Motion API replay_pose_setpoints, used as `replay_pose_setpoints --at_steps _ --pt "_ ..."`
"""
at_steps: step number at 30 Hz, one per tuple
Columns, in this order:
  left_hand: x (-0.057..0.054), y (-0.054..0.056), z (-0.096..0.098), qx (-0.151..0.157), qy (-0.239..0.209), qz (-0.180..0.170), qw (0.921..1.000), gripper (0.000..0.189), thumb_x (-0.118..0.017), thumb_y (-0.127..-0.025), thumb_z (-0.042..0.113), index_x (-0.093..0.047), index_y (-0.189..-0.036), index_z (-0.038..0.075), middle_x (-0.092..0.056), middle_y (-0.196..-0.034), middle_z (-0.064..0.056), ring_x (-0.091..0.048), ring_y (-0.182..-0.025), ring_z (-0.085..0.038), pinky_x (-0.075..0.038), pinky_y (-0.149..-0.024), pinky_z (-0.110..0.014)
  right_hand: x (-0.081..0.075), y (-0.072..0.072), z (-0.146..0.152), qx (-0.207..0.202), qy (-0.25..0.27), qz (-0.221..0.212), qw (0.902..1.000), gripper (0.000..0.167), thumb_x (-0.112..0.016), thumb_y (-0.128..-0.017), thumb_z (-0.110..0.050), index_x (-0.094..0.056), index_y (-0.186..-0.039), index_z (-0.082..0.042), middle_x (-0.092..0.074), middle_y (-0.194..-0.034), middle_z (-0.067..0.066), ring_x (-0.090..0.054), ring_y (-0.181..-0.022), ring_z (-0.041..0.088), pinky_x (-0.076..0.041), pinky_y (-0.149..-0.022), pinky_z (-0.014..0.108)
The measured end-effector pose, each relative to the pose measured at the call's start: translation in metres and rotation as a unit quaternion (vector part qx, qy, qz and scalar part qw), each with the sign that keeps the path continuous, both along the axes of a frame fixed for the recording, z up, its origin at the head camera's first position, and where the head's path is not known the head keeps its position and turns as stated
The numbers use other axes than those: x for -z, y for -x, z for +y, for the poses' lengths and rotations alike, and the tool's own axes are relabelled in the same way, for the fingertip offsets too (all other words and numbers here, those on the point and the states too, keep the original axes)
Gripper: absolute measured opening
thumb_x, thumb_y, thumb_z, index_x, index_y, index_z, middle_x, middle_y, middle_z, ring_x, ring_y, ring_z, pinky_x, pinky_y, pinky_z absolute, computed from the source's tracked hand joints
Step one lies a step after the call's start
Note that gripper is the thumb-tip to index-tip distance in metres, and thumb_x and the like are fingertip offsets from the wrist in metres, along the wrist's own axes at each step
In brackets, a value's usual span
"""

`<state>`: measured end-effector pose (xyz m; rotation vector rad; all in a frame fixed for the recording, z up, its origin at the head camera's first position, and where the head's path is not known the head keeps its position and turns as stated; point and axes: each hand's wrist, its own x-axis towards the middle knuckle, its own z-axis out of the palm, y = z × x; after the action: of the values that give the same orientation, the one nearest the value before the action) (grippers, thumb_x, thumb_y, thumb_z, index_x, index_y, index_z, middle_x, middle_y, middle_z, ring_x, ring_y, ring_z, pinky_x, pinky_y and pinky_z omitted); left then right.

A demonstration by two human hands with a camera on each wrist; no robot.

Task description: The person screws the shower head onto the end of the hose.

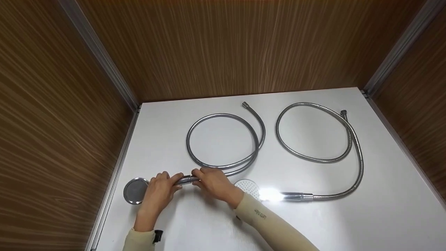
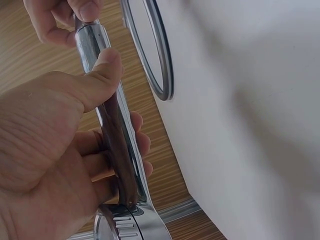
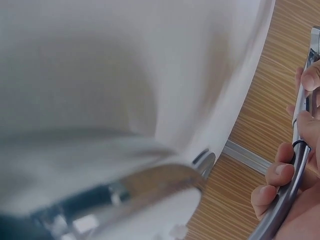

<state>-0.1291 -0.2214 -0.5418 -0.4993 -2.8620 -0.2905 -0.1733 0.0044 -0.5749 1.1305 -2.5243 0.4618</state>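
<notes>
In the left wrist view, my left hand [image 2: 55,125] grips the chrome handle of a hand shower head [image 2: 117,145], thumb along one side and fingers curled round the other. The round face of that shower head [image 1: 136,190] shows at the left in the head view. My right hand [image 1: 215,182] pinches the end of a grey shower hose [image 3: 287,197] where it meets the handle. How far the two are joined is hidden by the fingers. From there the hose [image 1: 223,115] loops back over the table, its other end fitting [image 1: 245,104] lying free.
A second shower head [image 1: 247,188] with a white dotted face lies on the white table [image 1: 160,139], partly behind my right forearm. Its ribbed metal hose [image 1: 361,164] curls to the right. Wood-patterned panels [image 1: 223,52] stand at the back and both sides.
</notes>
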Motion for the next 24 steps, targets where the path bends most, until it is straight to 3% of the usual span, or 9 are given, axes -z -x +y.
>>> replay_pose_setpoints --at_steps 8,24 --pt "-0.0001 -0.0008 0.0006 0.003 0.000 0.011 0.9999 0.035 -0.083 -0.086 0.027 -0.075 -0.120 0.022 -0.052 -0.075 -0.007 -0.049 -0.066 -0.023 -0.044 -0.064 -0.042 -0.0006 -0.0011 0.0010 -0.001 0.009 -0.003 1.0000 0.028 -0.070 -0.102 -0.035 -0.059 -0.117 -0.014 -0.067 -0.084 -0.003 -0.065 -0.072 0.015 -0.053 -0.063 0.030" --pt "0.0003 -0.0010 0.0013 0.003 0.000 -0.007 1.0000 0.035 -0.082 -0.088 0.027 -0.076 -0.122 0.021 -0.053 -0.076 -0.008 -0.050 -0.068 -0.024 -0.044 -0.064 -0.041 0.0022 -0.0006 0.0014 -0.003 0.003 0.012 0.9999 0.027 -0.070 -0.102 -0.035 -0.060 -0.117 -0.015 -0.065 -0.083 -0.003 -0.064 -0.070 0.014 -0.052 -0.062 0.030"
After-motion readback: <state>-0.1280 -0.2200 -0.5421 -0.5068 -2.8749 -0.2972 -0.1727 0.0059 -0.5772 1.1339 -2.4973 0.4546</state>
